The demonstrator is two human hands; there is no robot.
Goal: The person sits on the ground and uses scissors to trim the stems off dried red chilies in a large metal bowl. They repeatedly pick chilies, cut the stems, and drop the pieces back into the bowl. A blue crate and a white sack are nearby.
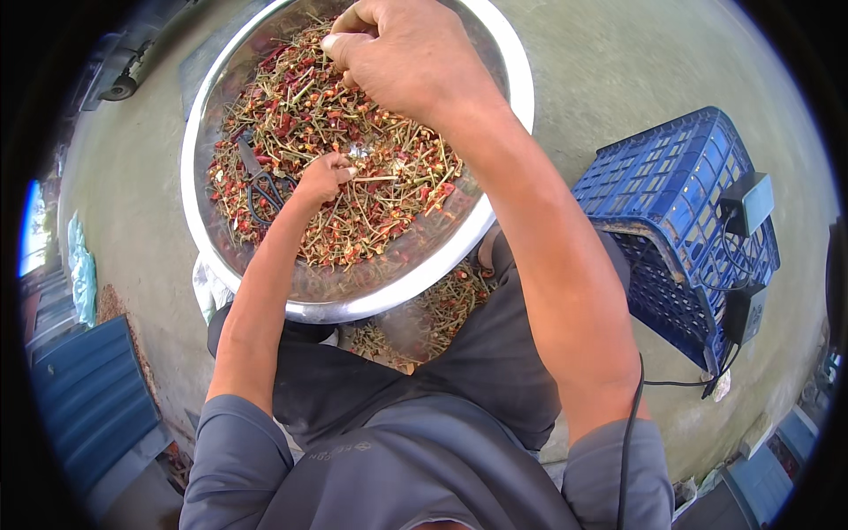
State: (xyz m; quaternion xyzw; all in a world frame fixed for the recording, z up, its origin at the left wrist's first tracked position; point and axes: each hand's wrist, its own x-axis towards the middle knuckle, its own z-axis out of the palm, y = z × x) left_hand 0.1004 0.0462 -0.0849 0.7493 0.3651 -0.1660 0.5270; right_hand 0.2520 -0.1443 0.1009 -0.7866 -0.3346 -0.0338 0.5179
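A wide metal basin [520,73] with a bright rim stands before me, holding many dried stems mixed with red chilli pieces [371,218]. My left hand [326,177] is low over the middle of the heap, fingers bent, its fingertips at a pale stem [375,178]; whether it grips the stem I cannot tell. Higher in the picture, my right hand [404,56] is over the far part of the basin, thumb and fingers curled together; what may be between them is hidden. Scissors with dark handles [264,193] lie on the heap, left of my left hand.
A blue plastic crate [662,165] stands on the concrete floor at the right, with small devices and a black cable [682,383] on it. More stems [437,318] lie below the basin, between my legs. A greenish plastic bag [81,271] is at the far left.
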